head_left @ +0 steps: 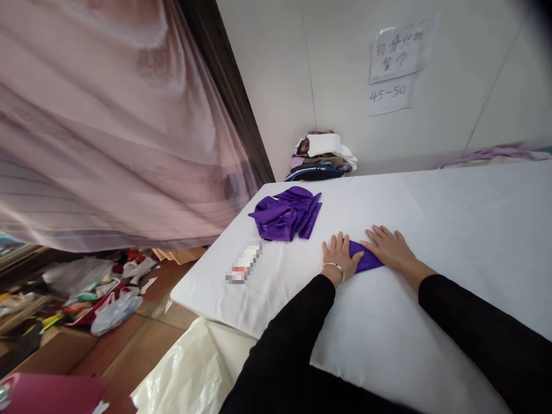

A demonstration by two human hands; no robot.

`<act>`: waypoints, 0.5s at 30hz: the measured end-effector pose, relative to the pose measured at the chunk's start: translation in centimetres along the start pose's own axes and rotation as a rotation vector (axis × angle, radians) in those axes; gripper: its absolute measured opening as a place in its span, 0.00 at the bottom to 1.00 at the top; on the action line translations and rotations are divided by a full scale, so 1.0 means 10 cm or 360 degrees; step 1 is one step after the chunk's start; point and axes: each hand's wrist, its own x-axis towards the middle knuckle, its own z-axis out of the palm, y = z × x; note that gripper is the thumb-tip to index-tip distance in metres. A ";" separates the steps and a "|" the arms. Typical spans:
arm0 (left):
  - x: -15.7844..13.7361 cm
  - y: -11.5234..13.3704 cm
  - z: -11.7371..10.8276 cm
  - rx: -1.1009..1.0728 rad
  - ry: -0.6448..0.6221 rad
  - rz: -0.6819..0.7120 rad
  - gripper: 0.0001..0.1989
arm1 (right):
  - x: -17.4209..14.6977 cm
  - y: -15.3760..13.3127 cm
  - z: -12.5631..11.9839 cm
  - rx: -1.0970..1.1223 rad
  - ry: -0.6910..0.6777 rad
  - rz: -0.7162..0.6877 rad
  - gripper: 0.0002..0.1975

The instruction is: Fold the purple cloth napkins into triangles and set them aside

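A folded purple cloth (pixel 366 259) lies on the white-covered table (pixel 466 230), partly hidden under my hands. My left hand (pixel 340 253), with a bracelet at the wrist, rests on the cloth's left side, fingers spread. On its right side lies my right hand (pixel 390 247), palm down with the fingers stretched out. Farther back and to the left sits a crumpled heap of purple satin cloth (pixel 284 215), apart from both hands.
A pixelated rectangular item (pixel 245 263) is near the table's left edge. Folded clothes (pixel 321 155) are stacked by the wall. A pink curtain (pixel 107 115) hangs on the left, above bags (pixel 116 310) on the floor. Handwritten papers (pixel 394 69) are on the wall.
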 end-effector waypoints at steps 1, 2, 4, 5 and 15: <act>-0.03 -0.03 0.00 0.0000 0.0003 -0.0009 0.37 | 0.00 0.00 0.01 0.0008 -0.0003 0.0015 0.31; -0.06 -0.06 0.00 -0.0001 0.0009 -0.0019 0.37 | 0.01 0.00 0.01 0.0018 -0.0006 0.0033 0.32; -0.13 -0.14 0.00 -0.0004 0.0028 -0.0038 0.38 | 0.02 -0.01 0.02 0.0040 -0.0010 0.0058 0.32; -0.17 -0.19 -0.01 -0.0003 0.0037 -0.0052 0.38 | 0.03 -0.01 0.02 0.0046 -0.0011 0.0065 0.33; -0.52 -0.39 -0.05 0.0031 0.0092 -0.0141 0.33 | -0.08 0.06 -0.07 0.0055 -0.0130 -0.0060 0.34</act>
